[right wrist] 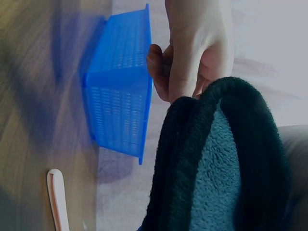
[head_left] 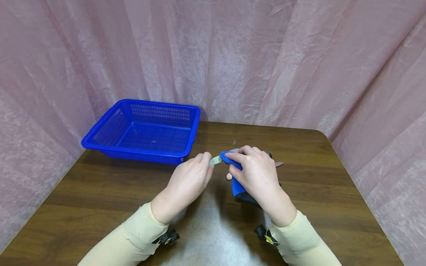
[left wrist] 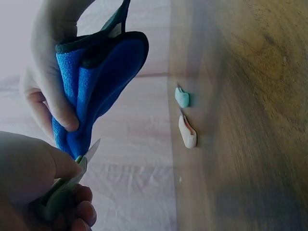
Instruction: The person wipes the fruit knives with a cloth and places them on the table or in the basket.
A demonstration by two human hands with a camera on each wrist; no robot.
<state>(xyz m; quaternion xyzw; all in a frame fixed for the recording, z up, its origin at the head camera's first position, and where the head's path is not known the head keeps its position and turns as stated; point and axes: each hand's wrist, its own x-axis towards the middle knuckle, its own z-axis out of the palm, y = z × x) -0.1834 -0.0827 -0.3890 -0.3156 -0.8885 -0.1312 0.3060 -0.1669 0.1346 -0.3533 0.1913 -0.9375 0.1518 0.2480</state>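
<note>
My left hand [head_left: 189, 175] grips the pale green handle of a small folding knife [head_left: 215, 160], its blade unfolded. The pointed blade [left wrist: 95, 148] shows beside the cloth in the left wrist view. In my right hand [head_left: 261, 171] is a folded blue cloth [head_left: 237, 187] with dark edging, pinched over the knife just past the handle. The cloth's loose part hangs below the right hand and fills much of the right wrist view. Two more knives lie on the table beyond the hands: one with a mint handle [left wrist: 182, 97], one with a cream handle [left wrist: 188, 134].
A blue plastic basket [head_left: 141, 153] with slotted walls stands at the back left of the brown wooden table [head_left: 110, 188]. Pink curtains [head_left: 226, 66] hang behind the table and at both sides. Each wrist carries a small black device [head_left: 166, 236].
</note>
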